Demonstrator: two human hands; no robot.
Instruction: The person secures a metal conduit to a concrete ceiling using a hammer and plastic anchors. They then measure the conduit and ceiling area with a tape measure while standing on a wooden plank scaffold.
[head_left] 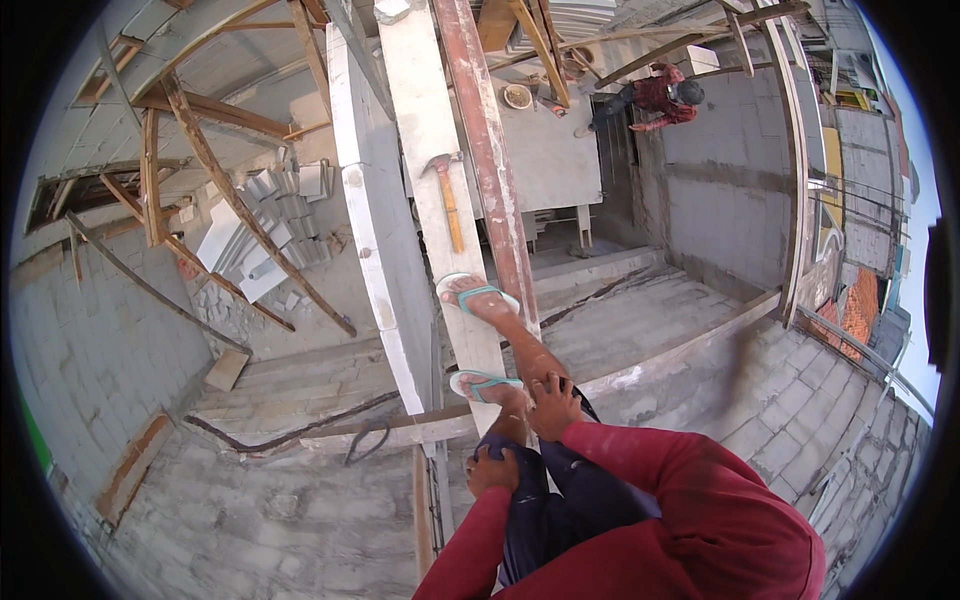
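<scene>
My left hand rests on my left knee, its fingers draped over the dark trouser leg. My right hand lies on my right knee with the fingers spread; neither hand holds anything. Below them my feet, in pale green flip-flops, stand on a narrow, light-coloured plank. Farther along that plank, beyond my feet and out of reach of both hands, lies a claw hammer with a wooden handle.
Left of the plank runs a white block wall top; a reddish beam runs along its right. Far below left are stacked pale blocks and leaning timber props. Another person is lower at the far right, near a bucket.
</scene>
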